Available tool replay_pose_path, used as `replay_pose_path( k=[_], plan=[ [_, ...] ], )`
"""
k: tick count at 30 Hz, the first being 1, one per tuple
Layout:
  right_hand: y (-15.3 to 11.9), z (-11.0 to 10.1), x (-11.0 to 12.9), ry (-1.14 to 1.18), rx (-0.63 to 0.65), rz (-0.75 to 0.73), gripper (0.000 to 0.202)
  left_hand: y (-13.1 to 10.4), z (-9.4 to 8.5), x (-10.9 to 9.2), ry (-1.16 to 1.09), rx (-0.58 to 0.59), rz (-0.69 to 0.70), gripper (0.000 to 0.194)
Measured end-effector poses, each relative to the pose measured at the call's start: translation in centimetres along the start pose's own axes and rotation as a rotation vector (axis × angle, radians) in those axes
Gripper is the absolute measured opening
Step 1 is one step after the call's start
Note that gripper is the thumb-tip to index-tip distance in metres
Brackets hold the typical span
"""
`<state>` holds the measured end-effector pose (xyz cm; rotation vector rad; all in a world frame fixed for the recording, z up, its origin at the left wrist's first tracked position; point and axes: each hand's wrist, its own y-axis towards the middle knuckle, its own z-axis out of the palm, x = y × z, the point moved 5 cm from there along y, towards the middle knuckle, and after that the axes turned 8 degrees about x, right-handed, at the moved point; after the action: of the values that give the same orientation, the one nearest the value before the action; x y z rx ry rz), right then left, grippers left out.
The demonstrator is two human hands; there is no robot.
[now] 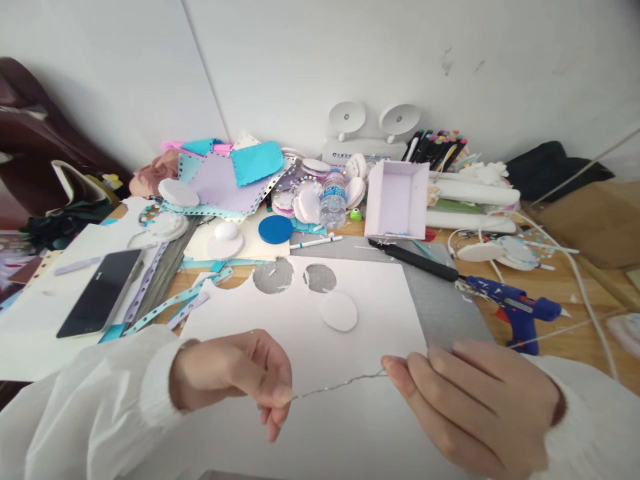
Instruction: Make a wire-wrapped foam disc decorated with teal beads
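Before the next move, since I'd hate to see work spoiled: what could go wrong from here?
The thin twisted strand is pinched between the fingertips of the left hand and right hand; a hard tug might slip it loose or kink it.
The blue glue gun lies close to the right sleeve, which could bump it.
The loose white disc might get knocked aside.

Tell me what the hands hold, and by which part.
A wire: the left hand pinches it at or near one end, the right hand at or near the other.
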<state>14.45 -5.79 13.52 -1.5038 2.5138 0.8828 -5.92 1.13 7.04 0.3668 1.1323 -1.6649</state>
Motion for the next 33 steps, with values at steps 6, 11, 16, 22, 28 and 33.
replay_pose_path(
  k=[6,11,16,22,28,33],
  plan=[
    [-0.2,0.7,-0.2,0.116,0.027,0.09,0.025,0.4,0.0,0.4,-0.023,0.064,-0.045,0.016],
    [1.2,2.6,0.0,-0.021,0.03,-0.007,0.017,-0.2,-2.0,-1.9,0.645,-0.201,-0.028,0.021],
    [2.5,4.6,0.1,-0.104,0.101,0.154,0.016,-1.0,0.6,-6.2,1.453,-0.75,0.369,0.02],
    [1.9,4.9,-0.2,0.15,0.072,0.361,0.017,1.7,2.4,-5.3,1.599,-0.748,0.239,0.024],
    [0.0,7.0,-2.8,1.38,0.377,1.002,0.028,1.3,3.6,-5.5,2.073,-0.855,0.41,0.02],
    [0.9,8.5,-0.9,2.24,0.666,0.937,0.043,0.9,5.1,-4.7,2.333,-0.772,0.708,0.02]
  ],
)
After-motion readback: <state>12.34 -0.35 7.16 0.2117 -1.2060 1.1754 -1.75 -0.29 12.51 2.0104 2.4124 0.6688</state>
